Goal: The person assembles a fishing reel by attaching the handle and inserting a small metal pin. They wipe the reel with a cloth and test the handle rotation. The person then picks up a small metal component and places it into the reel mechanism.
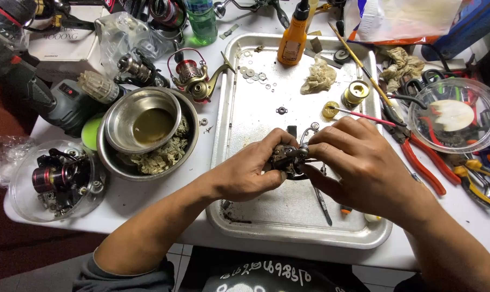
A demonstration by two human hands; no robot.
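Note:
Over the middle of a metal tray (288, 224), both my hands hold a small dark fishing reel body (286, 158). My left hand (250, 170) grips it from the left side. My right hand (358, 165) pinches its right end, fingers curled on a small part there. A thin metal tool (323, 205) lies on the tray under my right hand. Several small washers (253, 74) lie scattered at the tray's far left corner, and a gold spool part (356, 93) sits at its right edge.
Left of the tray stand nested steel bowls (147, 130) with liquid and rags, a red-gold reel (193, 75), and a clear dish holding a dark reel (55, 178). An orange bottle (292, 38) stands at the tray's far edge. Red pliers (421, 159) and a clear bowl (456, 116) lie right.

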